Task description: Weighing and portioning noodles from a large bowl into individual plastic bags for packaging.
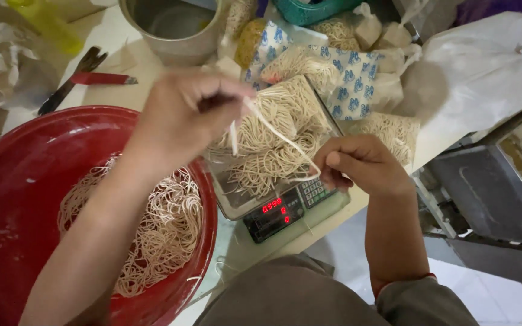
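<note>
My left hand (pixel 182 115) and my right hand (pixel 360 163) hold the two ends of a pale plastic string (pixel 279 136), stretched over a clear bag of raw noodles (pixel 279 130). The bag rests on a digital scale (pixel 285 211) with a red lit display. My left hand is blurred, pinching one end above the bag's left side. With closed fingers my right hand grips the other end at the bag's right. A big red basin (pixel 7 181) with more loose noodles (pixel 164 229) sits at the left under my left forearm.
Several packed noodle bags (pixel 357 84) with blue print lie behind the scale. A metal pot (pixel 173 30) stands at the back, with a red-handled tool (pixel 101 78) beside it. A white sack (pixel 484 66) and a grey metal machine (pixel 490 199) are at the right.
</note>
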